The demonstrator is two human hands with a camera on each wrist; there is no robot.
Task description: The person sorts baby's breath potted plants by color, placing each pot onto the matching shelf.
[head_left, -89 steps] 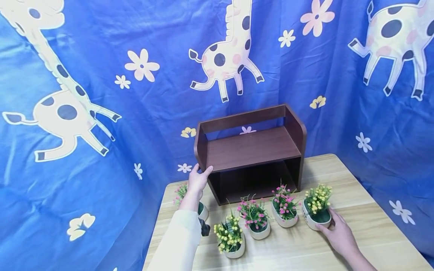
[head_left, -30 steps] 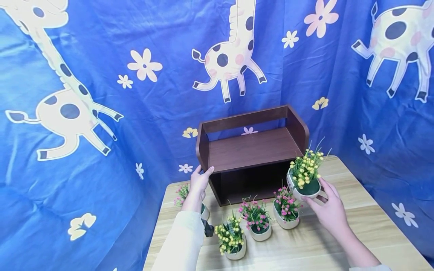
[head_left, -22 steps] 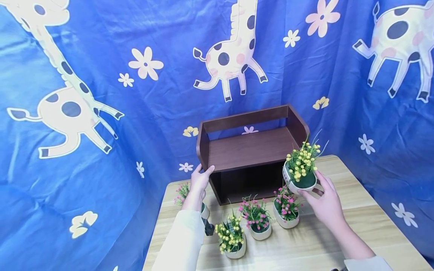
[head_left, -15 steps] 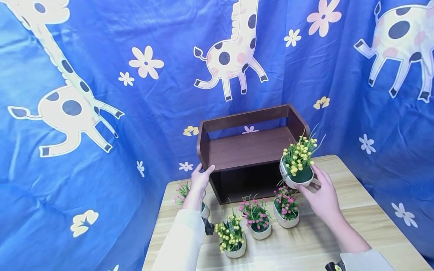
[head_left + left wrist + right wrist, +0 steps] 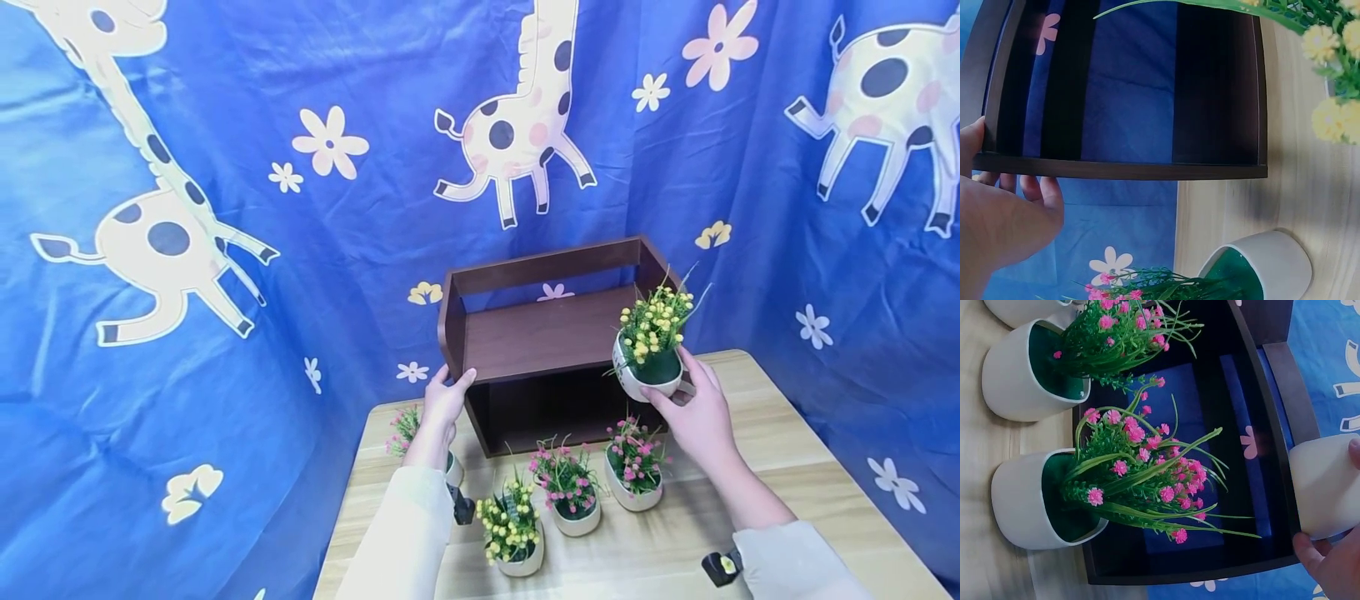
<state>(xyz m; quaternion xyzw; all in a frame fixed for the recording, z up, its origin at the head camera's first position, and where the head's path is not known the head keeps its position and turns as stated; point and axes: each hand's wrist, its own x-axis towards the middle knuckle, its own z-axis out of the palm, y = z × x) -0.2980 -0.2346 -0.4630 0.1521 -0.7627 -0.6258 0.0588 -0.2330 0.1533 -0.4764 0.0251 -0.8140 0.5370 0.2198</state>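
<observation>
My right hand (image 5: 703,414) pinches the rim of a white pot with yellow artificial flowers (image 5: 649,368), held in the air before the right end of a dark brown two-tier shelf (image 5: 551,333). The pot is level with the front edge of the upper board; whether they touch I cannot tell. In the right wrist view the white pot (image 5: 1325,487) shows its smooth side, with fingertips on it. My left hand (image 5: 442,408) grips the shelf's left side panel, its thumb in front and its fingers (image 5: 1052,199) around the outer side.
Below the held plant stands a pink-flowered pot (image 5: 634,492). Another pink-flowered pot (image 5: 576,517) and a yellow-flowered pot (image 5: 519,554) stand left of it on the wooden table (image 5: 795,467). A further pink-flowered plant (image 5: 406,427) is partly behind my left arm. A blue curtain (image 5: 360,250) hangs behind.
My right hand has lifted the yellow-flowered pot off the table and carried it up and left to the shelf's upper board. The left hand keeps its hold on the side panel.
</observation>
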